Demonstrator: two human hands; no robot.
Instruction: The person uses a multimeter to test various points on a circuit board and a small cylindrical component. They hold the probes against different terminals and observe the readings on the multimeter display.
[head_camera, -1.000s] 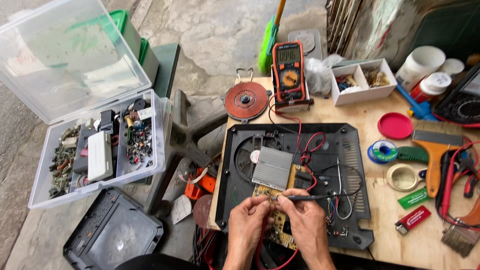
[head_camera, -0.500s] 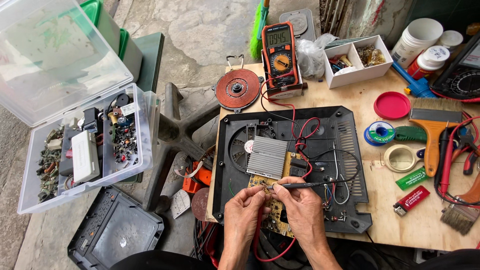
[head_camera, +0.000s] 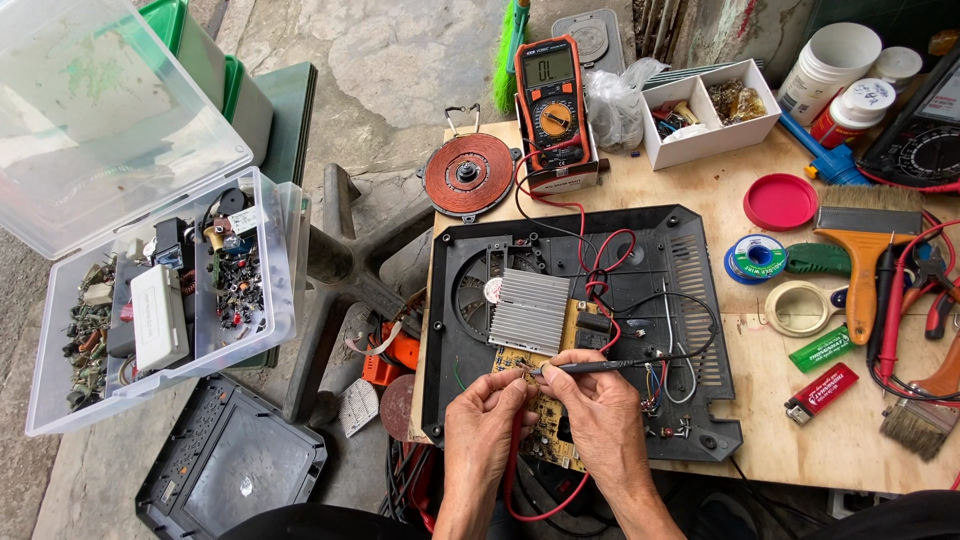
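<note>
Right hand (head_camera: 600, 415): my fingers pinch the black probe (head_camera: 590, 368), tip on the circuit board (head_camera: 535, 400).
Left hand (head_camera: 485, 420): fingers pinch the red probe there.
Care: I keep both tips steady, apart, and watch the meter (head_camera: 552, 100) at the worktop's far edge.

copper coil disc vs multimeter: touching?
Apart. The head view shows a strip of bare wooden table between the copper coil disc and the multimeter; their outlines do not meet.
</note>
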